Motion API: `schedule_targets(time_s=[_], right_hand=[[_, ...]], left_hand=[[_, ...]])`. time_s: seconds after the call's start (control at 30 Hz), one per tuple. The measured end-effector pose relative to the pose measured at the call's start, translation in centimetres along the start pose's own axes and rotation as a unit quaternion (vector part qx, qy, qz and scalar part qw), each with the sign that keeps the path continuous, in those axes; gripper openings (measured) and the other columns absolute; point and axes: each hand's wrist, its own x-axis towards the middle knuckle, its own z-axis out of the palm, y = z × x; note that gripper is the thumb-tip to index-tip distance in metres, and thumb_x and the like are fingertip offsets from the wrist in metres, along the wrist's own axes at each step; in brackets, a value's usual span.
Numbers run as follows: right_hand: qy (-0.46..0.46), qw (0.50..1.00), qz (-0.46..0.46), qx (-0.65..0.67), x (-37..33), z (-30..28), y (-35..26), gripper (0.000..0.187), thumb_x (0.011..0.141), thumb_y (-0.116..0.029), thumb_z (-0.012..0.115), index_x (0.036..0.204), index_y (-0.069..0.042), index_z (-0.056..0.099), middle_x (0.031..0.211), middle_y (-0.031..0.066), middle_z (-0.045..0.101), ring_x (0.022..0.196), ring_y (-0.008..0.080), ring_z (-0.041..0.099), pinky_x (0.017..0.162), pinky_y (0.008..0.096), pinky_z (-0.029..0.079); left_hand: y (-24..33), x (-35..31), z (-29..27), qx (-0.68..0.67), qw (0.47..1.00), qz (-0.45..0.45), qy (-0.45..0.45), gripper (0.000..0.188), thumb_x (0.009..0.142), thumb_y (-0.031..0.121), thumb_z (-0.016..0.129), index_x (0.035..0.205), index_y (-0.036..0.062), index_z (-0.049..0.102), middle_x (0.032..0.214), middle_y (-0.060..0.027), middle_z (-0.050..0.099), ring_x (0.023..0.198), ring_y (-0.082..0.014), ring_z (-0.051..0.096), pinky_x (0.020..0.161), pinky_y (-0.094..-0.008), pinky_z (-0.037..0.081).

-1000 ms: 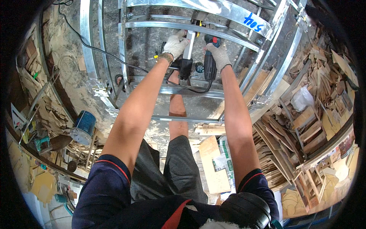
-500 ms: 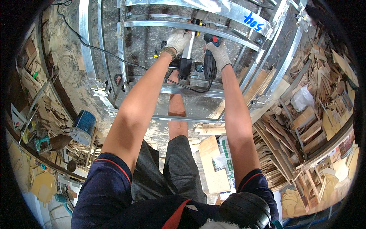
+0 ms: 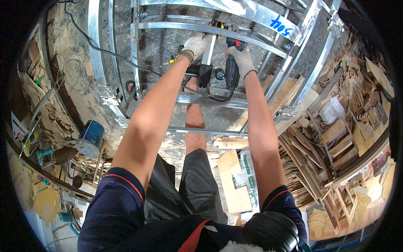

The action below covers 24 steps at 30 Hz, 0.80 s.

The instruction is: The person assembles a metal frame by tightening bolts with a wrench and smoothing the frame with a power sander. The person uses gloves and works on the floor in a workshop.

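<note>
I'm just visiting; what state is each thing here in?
Right hand: gloved, gripping the black power tool.
Black power tool: held; running or not, I can't tell.
Left hand: gloved, beside the silver bar; fingertips hidden.
Cable: slack, joined to the black power tool.
Metal frame: bars joined.
Plastic bag: crumpled.
Wood scraps: loosely piled.

metal frame [image 3: 256,12] cut off by upper edge

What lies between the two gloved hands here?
The head view shows a silver bar, with a black block at its lower end, between left hand and right hand.
</note>
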Motion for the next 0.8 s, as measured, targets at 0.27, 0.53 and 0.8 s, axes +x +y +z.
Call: schedule_targets(time_s=[0.27,0.53,0.8], right_hand=[[-0.012,1.0,-0.002,-0.02,-0.1,-0.1,-0.3,0.03,0.086,-0.017,0.069,0.107,-0.002,0.055,0.086,0.0114,0.07,0.062,0.0218,0.067,0.055,0.0358,0.057],[0.005,1.0,-0.003,-0.005,0.0,0.1,-0.1,0.021,0.076,-0.019,0.073,0.087,-0.001,0.068,0.075,0.0086,0.066,0.061,0.0221,0.064,0.058,0.0361,0.053],[0.004,1.0,0.022,-0.013,-0.1,0.3,0.0,0.023,0.076,-0.019,0.073,0.086,-0.001,0.067,0.076,0.0098,0.066,0.062,0.0236,0.065,0.057,0.0372,0.052]], left_hand=[[-0.7,0.6,0.3,0.024,1.0,-0.011,-0.002,0.052,0.101,0.042,0.049,0.152,0.0341,0.041,0.146,-0.0201,0.049,0.13,-0.0433,0.049,0.107,-0.0472,0.042],[0.3,0.0,-0.6,0.002,0.999,-0.035,-0.015,0.055,0.099,0.049,0.049,0.152,0.0387,0.039,0.15,-0.0209,0.045,0.133,-0.0438,0.047,0.108,-0.0467,0.041],[-0.4,0.5,-0.5,0.051,0.996,-0.065,-0.039,0.056,0.099,0.049,0.047,0.153,0.0398,0.036,0.151,-0.0198,0.046,0.132,-0.0441,0.048,0.108,-0.0465,0.042]])
